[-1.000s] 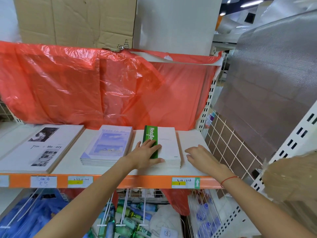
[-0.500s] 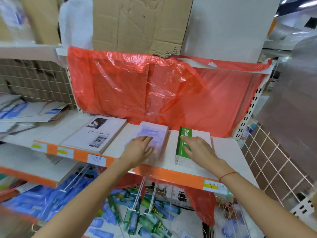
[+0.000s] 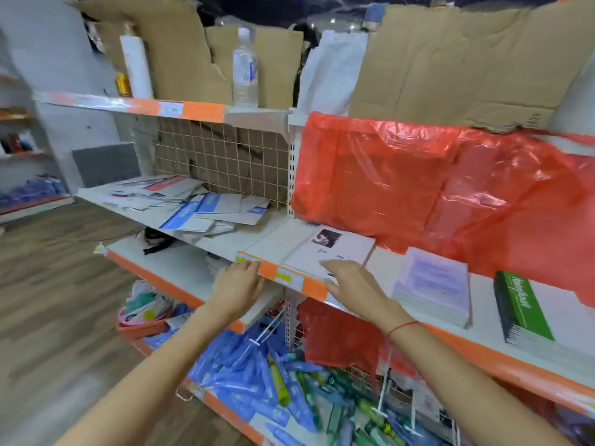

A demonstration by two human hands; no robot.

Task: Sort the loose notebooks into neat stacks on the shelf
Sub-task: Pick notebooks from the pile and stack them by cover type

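Notebooks [image 3: 331, 254] lie flat, long axis running toward shelf [image 3: 483, 320] back.

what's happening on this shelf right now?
A person is tidying notebooks. Three neat stacks sit on the shelf edge: a white stack, a lilac stack and a green-spined stack. The right hand rests flat on the white stack; the left hand reaches the shelf's orange lip. A loose pile of notebooks remains unsorted on the next shelf.

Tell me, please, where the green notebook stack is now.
In the head view, the green notebook stack lies far right on the white shelf, right of the pale purple stack, before the red plastic sheet.
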